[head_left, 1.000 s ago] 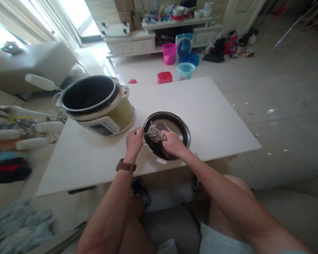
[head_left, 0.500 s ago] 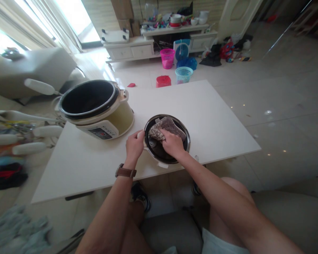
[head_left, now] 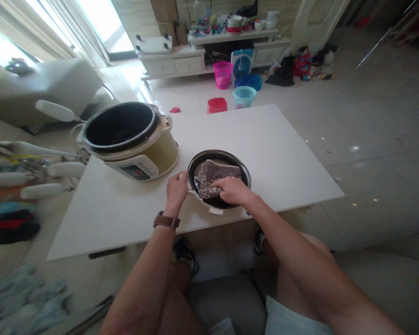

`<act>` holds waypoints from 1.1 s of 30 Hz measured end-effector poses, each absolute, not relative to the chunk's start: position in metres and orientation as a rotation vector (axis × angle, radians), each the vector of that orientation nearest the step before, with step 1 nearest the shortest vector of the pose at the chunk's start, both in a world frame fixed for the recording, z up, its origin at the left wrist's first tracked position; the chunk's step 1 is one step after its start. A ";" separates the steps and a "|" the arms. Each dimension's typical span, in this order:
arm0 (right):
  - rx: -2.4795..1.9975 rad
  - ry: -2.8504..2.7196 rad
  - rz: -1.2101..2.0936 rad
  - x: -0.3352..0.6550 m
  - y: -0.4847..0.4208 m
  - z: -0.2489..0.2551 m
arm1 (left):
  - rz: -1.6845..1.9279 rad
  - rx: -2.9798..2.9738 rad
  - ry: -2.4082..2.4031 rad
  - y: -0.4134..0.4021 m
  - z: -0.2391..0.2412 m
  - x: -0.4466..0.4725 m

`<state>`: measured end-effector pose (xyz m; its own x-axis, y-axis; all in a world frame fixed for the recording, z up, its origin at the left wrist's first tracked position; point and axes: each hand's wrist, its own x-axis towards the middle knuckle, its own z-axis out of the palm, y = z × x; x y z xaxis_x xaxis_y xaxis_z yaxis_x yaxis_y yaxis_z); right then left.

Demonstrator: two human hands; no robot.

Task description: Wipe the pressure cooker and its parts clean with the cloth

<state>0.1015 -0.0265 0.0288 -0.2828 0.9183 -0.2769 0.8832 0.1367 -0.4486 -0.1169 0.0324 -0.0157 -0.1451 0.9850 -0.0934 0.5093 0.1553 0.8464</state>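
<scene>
A round dark cooker lid (head_left: 242, 168) with a metal rim lies upside down on the white table (head_left: 272, 149). My left hand (head_left: 177, 188) grips the lid's left edge; a brown watch sits on that wrist. My right hand (head_left: 233, 190) presses a brown patterned cloth (head_left: 214, 173) into the lid's inside. An open cream electric cooker (head_left: 132, 137) with a dark inner pot stands on the table to the left of the lid.
White-handled tools (head_left: 42, 167) lie left of the table. On the floor behind it stand a red tub (head_left: 217, 105), a blue basket (head_left: 244, 96) and a pink basket (head_left: 222, 73). A white cabinet (head_left: 174, 63) lines the far wall. My knees are under the table's near edge.
My right hand has slid the cloth around inside the lid, from its left part toward the near side, and the cloth has spread flatter. My left hand has stayed on the rim.
</scene>
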 end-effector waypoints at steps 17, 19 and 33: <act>-1.734 -1.364 1.115 0.096 -0.016 0.001 | 0.935 1.478 1.737 0.026 0.001 -0.099; -1.573 -0.955 1.274 0.086 -0.008 -0.008 | 0.958 1.486 1.711 0.027 0.002 -0.097; -1.732 -1.268 0.410 0.123 -0.018 0.019 | 0.972 1.490 1.603 0.025 -0.003 -0.095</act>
